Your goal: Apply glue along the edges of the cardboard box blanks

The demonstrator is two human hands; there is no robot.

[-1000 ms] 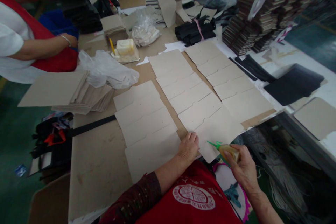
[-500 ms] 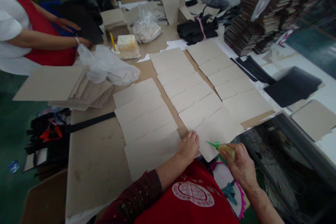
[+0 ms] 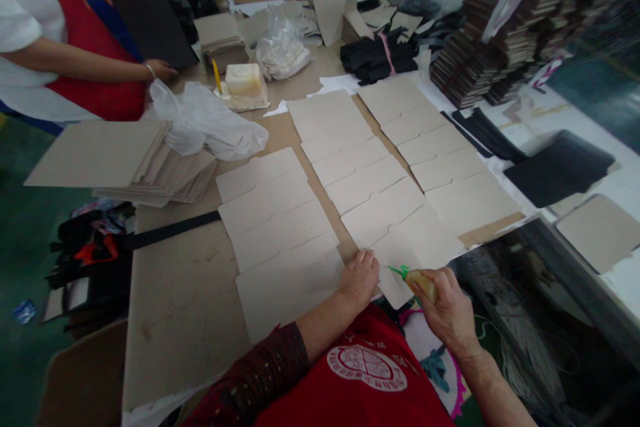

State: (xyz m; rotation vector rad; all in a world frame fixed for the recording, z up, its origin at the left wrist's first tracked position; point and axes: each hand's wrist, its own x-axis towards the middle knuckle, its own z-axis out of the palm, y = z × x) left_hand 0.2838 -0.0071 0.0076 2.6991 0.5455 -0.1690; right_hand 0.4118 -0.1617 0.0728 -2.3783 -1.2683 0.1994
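My right hand (image 3: 450, 310) is wrapped round a small yellowish squeeze bottle (image 3: 421, 284) with a green pointed nozzle. The nozzle tip is at the surface of the nearest grey cardboard sheet (image 3: 417, 240) in the middle row. Whether liquid comes out is too small to tell. My left hand (image 3: 360, 280) lies with its fingers flat by the left edge of that sheet. Beside it is the left row of overlapping cardboard sheets (image 3: 295, 287). Another overlapping row of cardboard (image 3: 465, 197) runs along the right.
A cardboard stack (image 3: 100, 153) and a plastic bag (image 3: 205, 123) sit at the left. Farther back stand a whitish block-like container (image 3: 245, 85) and a tall bundled stack (image 3: 495, 33). A co-worker (image 3: 85, 47) in red handles a black sheet (image 3: 155, 30). Black pieces (image 3: 557, 167) lie right.
My right hand and the bottle have moved slightly left over the sheet. My left hand has stayed put. The co-worker's far hand has lifted with the edge of the black sheet.
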